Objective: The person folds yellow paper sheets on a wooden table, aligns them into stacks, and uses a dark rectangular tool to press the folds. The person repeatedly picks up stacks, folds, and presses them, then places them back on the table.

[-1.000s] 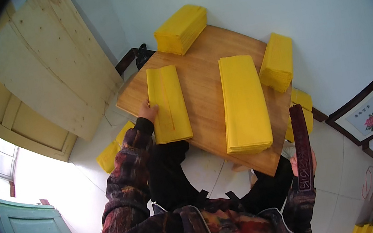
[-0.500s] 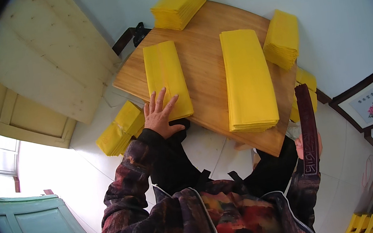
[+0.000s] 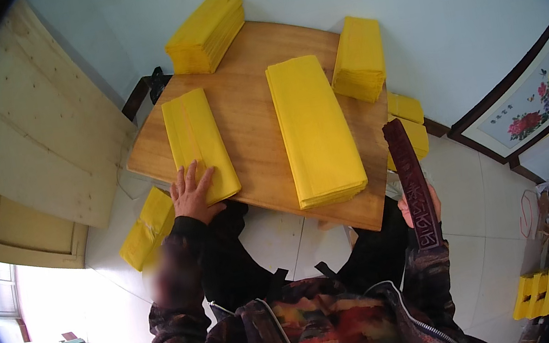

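The right hand [image 3: 434, 203], at frame right, is closed round a long carved dark-red bar [image 3: 410, 179]; the left hand [image 3: 194, 196] — fingers spread — rests on a flat folded yellow bundle [image 3: 194, 130], left of centre. Around them: smooth wooden table [image 3: 245, 115], layered yellow stack [image 3: 316, 130] mid-frame.

Right fingers [image 3: 435, 204] partly hidden behind maroon block [image 3: 413, 186]

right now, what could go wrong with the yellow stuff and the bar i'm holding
Your left hand rests on the near end of the left yellow piece, close to the edge of the table, so a pull could drag it over. The bar in your right hand shows beside the table and might knock it. The far right stack sits by the table's edge; a bump could tip it off.
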Demonstrator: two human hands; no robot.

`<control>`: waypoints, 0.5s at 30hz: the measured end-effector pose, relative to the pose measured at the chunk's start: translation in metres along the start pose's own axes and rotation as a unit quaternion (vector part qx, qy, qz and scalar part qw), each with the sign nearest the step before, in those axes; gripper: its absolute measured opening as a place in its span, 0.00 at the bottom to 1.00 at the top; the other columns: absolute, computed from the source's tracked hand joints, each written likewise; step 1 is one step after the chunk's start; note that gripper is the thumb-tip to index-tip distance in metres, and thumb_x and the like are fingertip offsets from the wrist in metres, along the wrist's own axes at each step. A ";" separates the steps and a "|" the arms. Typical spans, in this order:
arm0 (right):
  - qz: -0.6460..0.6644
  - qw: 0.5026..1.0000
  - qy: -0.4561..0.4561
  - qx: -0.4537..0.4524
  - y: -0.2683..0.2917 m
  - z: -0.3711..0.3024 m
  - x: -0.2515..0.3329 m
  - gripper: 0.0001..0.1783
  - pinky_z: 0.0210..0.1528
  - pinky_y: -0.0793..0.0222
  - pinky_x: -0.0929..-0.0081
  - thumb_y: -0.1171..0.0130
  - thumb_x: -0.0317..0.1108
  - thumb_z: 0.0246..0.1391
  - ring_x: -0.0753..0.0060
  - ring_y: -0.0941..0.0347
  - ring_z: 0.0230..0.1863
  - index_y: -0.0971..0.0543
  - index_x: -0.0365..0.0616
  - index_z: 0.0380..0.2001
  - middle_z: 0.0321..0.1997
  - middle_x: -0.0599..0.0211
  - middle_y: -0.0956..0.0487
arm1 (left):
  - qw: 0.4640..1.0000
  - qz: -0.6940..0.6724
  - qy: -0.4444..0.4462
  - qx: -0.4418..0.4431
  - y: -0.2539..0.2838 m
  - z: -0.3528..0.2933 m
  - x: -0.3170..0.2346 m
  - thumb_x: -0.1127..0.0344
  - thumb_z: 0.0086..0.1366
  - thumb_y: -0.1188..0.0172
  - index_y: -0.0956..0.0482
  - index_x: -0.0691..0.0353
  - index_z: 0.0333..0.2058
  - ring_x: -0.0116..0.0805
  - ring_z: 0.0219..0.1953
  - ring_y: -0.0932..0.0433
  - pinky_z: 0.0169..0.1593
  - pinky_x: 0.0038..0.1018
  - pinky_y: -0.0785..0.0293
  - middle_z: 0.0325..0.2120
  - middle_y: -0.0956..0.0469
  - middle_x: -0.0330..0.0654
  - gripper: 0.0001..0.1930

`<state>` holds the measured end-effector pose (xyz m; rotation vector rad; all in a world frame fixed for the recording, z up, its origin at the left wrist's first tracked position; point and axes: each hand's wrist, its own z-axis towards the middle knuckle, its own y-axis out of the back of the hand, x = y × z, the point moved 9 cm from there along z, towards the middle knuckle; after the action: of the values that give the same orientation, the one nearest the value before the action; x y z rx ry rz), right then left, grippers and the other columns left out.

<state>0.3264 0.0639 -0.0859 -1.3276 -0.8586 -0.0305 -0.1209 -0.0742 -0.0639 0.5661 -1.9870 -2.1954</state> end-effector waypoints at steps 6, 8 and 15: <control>-0.034 0.999 0.032 -0.019 0.000 0.005 -0.002 0.19 0.17 0.38 0.77 0.62 0.43 0.63 0.74 0.34 0.17 0.30 0.42 0.45 0.29 0.65 0.25 | 0.905 -0.402 -0.139 -0.017 0.015 -0.012 -0.077 0.64 0.55 0.39 0.37 0.62 0.56 0.49 0.59 0.40 0.58 0.36 0.39 0.56 0.39 0.52 0.30; -0.071 0.994 0.069 -0.054 0.005 0.005 0.003 0.18 0.18 0.35 0.79 0.61 0.39 0.63 0.76 0.33 0.18 0.31 0.40 0.48 0.31 0.65 0.25 | 0.840 -0.521 -0.152 0.025 -0.012 -0.005 -0.103 0.62 0.64 0.47 0.37 0.66 0.55 0.41 0.55 0.34 0.55 0.30 0.37 0.53 0.35 0.50 0.23; -0.197 0.937 0.215 -0.193 0.070 -0.047 0.086 0.17 0.26 0.36 0.73 0.53 0.38 0.58 0.72 0.31 0.26 0.29 0.40 0.46 0.31 0.64 0.26 | 0.724 -0.688 -0.016 0.033 -0.101 0.059 -0.107 0.61 0.69 0.56 0.36 0.69 0.54 0.32 0.47 0.28 0.51 0.25 0.33 0.46 0.28 0.46 0.20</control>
<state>0.4454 0.0818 -0.0954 -1.4134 -0.7467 -0.8137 -0.0272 0.0299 -0.1392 2.7057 -1.7404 -2.5778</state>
